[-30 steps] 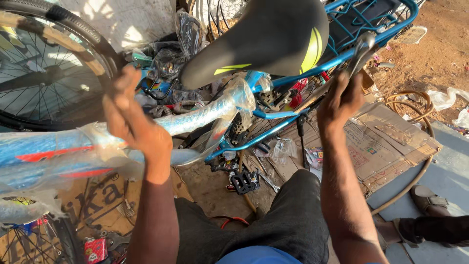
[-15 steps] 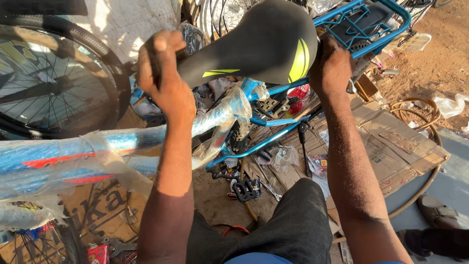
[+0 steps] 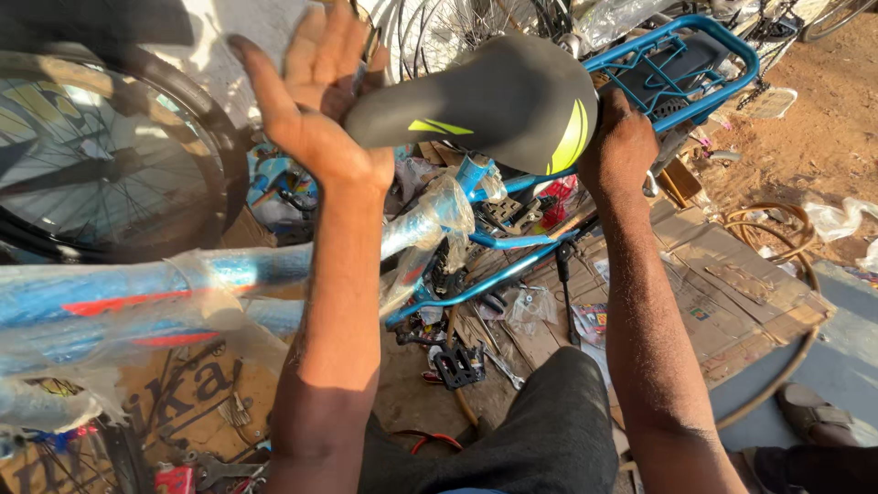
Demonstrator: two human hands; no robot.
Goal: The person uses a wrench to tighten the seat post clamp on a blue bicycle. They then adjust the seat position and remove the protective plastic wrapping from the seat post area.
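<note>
My left hand [image 3: 315, 101] is open, palm flat against the nose of the black saddle [image 3: 485, 101], at about 11 o'clock in view. My right hand [image 3: 626, 146] grips the saddle's rear edge at about 1 o'clock, beside its yellow stripes. Blue rear rack [image 3: 681, 69] sits just behind the saddle. Blue frame tube [image 3: 183, 293], wrapped in clear plastic, runs toward 9 o'clock. Black wheel [image 3: 110, 155] at 10 o'clock. Flattened cardboard [image 3: 732, 293] at 4 o'clock; black pedal [image 3: 457, 366] near 6 o'clock.

- We are finding open air above the black saddle [image 3: 485, 101].
- The blue rear rack [image 3: 677, 69] is crowding its back end.
- The wrapped frame tube [image 3: 210, 284] and wheel [image 3: 110, 155] are blocking our left side.
</note>
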